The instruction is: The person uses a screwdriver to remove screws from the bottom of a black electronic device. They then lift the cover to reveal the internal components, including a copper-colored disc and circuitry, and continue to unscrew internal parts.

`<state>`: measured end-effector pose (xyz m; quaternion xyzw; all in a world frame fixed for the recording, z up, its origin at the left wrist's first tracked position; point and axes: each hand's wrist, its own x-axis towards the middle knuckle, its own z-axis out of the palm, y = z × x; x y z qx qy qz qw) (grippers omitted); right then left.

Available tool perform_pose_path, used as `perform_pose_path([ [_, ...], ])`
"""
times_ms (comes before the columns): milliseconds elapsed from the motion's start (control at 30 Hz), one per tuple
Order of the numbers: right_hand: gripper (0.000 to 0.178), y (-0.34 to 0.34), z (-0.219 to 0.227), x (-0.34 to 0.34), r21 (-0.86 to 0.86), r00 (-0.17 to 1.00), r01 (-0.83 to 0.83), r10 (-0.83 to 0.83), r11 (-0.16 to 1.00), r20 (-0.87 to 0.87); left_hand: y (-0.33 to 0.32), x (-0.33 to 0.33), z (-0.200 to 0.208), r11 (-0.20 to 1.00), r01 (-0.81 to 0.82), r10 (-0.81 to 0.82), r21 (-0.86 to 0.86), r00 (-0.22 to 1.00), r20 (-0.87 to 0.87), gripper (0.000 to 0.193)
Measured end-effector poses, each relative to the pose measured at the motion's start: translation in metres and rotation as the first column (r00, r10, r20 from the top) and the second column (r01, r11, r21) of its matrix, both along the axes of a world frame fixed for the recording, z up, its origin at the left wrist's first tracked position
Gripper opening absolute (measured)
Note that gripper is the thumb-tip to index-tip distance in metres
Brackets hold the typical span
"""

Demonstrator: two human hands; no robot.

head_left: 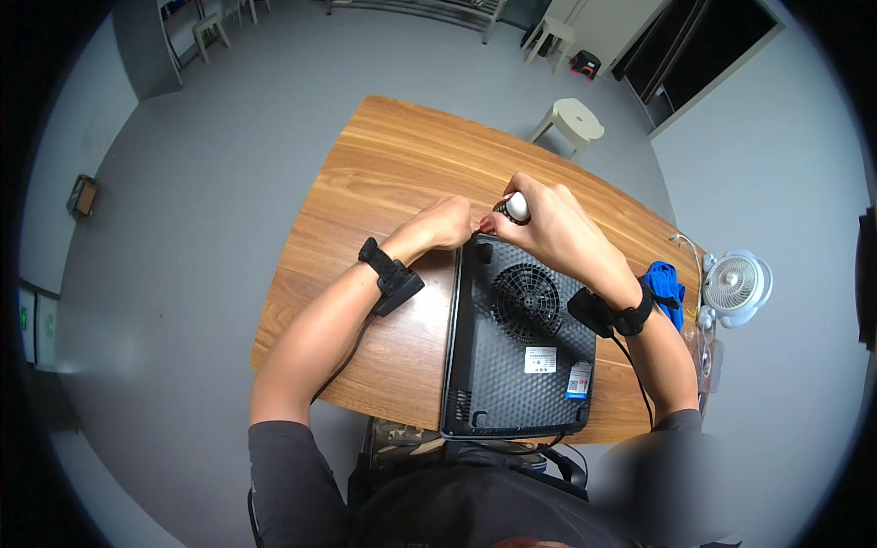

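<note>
A black induction cooker (498, 365) lies upside down on the wooden table, its round fan grille (526, 302), labels and small feet facing up. At its far edge my right hand (557, 224) is closed around a short tool with a white rounded end (518, 206) and a dark body; its kind is hard to make out. A small reddish part shows by the right fingertips. My left hand (446, 222) is closed at the cooker's far left corner, right beside that reddish part. What its fingers pinch is hidden.
Blue cloth (665, 290) lies at the table's right edge, near a small white fan (734, 281) and a cable. A cream stool (571, 125) stands beyond the wooden table (365, 173). Black bands with boxes and cords are on both my wrists.
</note>
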<state>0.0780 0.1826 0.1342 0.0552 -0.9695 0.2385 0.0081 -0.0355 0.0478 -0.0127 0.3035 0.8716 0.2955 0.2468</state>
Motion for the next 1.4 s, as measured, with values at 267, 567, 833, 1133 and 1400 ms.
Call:
perform_pose_path([
  [267, 0.038, 0.007, -0.006, -0.001, -0.039, 0.998, -0.019, 0.017, 0.999, -0.055, 0.004, 0.000, -0.007, 1.000, -0.011, 0.012, 0.029, 0.999, -0.029, 0.014],
  [567, 0.037, 0.004, -0.001, -0.002, -0.026, 0.999, -0.025, 0.025, 0.999, -0.024, 0.002, 0.002, -0.007, 0.997, -0.052, 0.053, 0.058, 0.999, -0.009, 0.016],
  [833, 0.038, 0.011, -0.002, -0.004, 0.029, 0.999, 0.005, -0.004, 1.000, -0.035, -0.008, 0.002, -0.003, 0.987, -0.097, 0.089, 0.128, 0.994, 0.065, 0.015],
  [1133, 0.036, 0.009, 0.001, -0.008, 0.048, 0.998, 0.008, -0.004, 0.999, -0.062, -0.014, 0.009, 0.000, 0.989, -0.024, 0.037, 0.145, 0.996, -0.085, 0.027],
  [1400, 0.043, 0.006, -0.002, -0.011, 0.109, 0.998, 0.058, -0.053, 0.992, -0.047, -0.015, 0.006, -0.011, 0.975, 0.002, 0.017, 0.222, 0.996, -0.086, 0.030],
])
